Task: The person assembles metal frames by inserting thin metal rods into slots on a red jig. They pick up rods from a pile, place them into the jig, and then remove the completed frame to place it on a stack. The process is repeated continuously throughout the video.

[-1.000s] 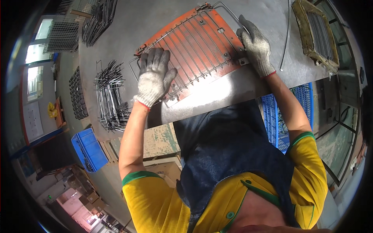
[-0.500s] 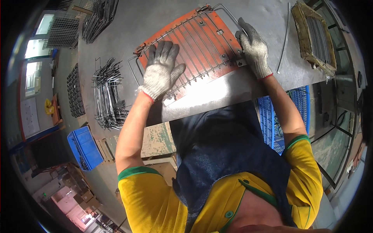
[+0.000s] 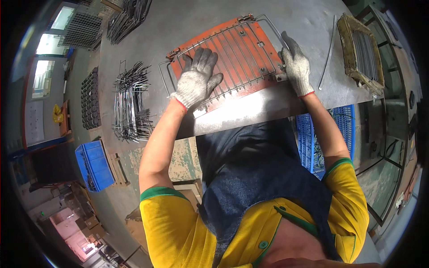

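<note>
A wire grill rack [image 3: 232,52] of parallel rods lies on an orange plate fixture [image 3: 252,42] on the metal table. My left hand [image 3: 198,79], in a white knit glove with grey fingers, rests flat on the rack's left part, its fingers stretched out. A bent wire handle [image 3: 271,27] sticks out at the rack's right side. My right hand [image 3: 297,67], gloved alike, is at that side, with the wire running between its thumb and fingers; the fingertips' hold is partly hidden. Another bent wire loop [image 3: 161,77] stands out on the left, beside my left wrist.
A heap of bent wire pieces [image 3: 132,102] lies at the table's left, with more wire parts [image 3: 128,20] behind it. A single rod [image 3: 328,51] and a worn box of rods [image 3: 364,51] are on the right. Blue crates [image 3: 96,167] stand below the table's level.
The whole view has shifted a little, so the table and rack appear farther right and slightly lower. Both hands keep nearly the same places on the rack and fixture.
</note>
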`<state>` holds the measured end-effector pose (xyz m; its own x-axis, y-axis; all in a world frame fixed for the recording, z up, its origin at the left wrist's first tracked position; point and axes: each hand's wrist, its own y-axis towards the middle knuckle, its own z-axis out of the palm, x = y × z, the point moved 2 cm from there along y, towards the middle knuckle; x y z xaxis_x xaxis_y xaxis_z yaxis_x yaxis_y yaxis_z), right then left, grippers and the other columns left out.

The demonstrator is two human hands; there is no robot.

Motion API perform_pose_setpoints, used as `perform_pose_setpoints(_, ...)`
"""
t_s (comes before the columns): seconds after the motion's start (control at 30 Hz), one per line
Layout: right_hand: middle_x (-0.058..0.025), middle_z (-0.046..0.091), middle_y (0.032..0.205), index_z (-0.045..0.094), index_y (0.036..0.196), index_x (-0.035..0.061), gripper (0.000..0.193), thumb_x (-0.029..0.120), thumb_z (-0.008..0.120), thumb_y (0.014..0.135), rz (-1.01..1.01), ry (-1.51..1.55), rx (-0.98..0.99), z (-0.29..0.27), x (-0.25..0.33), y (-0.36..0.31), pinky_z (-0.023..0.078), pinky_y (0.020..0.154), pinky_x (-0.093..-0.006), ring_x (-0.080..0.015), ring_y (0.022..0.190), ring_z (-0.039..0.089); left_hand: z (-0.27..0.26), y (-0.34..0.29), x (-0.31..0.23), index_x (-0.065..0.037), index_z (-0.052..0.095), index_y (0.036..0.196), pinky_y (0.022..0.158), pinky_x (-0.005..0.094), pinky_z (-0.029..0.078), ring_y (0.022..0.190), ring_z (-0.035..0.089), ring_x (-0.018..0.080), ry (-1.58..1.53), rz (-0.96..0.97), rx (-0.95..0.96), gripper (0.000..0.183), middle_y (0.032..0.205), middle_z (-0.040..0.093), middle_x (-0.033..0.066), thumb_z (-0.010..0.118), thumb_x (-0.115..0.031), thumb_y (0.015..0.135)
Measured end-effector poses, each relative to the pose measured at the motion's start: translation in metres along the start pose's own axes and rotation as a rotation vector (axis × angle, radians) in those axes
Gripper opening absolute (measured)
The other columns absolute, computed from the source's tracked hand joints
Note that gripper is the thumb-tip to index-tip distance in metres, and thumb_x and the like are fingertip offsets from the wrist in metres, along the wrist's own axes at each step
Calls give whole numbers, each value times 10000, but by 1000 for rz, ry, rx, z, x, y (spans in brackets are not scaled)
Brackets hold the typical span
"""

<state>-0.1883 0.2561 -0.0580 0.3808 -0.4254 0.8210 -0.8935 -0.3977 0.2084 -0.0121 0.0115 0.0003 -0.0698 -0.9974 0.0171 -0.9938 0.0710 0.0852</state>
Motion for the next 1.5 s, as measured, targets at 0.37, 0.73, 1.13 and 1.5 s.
perform_pose_setpoints(0.37, -112, 546, 1338, 478, 1357, 103, 447, 170, 481, 915, -39, -107, 63, -5, 13, -9, 532, 772, -389, -283, 861, 671, 2, -8, -2, -11, 440, 1317, 1078, 618, 250, 1283, 374, 366, 1, 35, -102, 572, 1304, 431, 192, 569, -342, 868)
perform_pose_setpoints(0.73, -164, 631, 1133, 572, 1241, 82, 340, 211, 478, 941, -360, -616, -207, -137, 11, 38, 507, 826, -439, -320, 1008, 620, 16, -15, 10, -53, 439, 1418, 1193, 469, 51, 1432, 263, 334, -200, -134, -3, 552, 1498, 366, 186, 466, -367, 965)
perform_pose_setpoints(1.13, -220, 648, 1108, 684, 986, 15, 289, 151, 461, 863, 417, -967, 57, -223, -94, 76, 526, 815, -474, -383, 1025, 645, 11, -8, -5, -43, 470, 1389, 1192, 494, 44, 1420, 281, 351, -281, -125, -76, 524, 1468, 396, 211, 515, -331, 954)
perform_pose_setpoints(1.5, -238, 645, 841, 694, 834, 30, 308, 300, 546, 853, 225, -717, -82, -255, -153, 83, 468, 681, -477, -428, 799, 625, -37, -19, 4, -83, 564, 1251, 1097, 560, 254, 1269, 457, 335, -2, -78, 99, 386, 1329, 540, 107, 508, -301, 937)
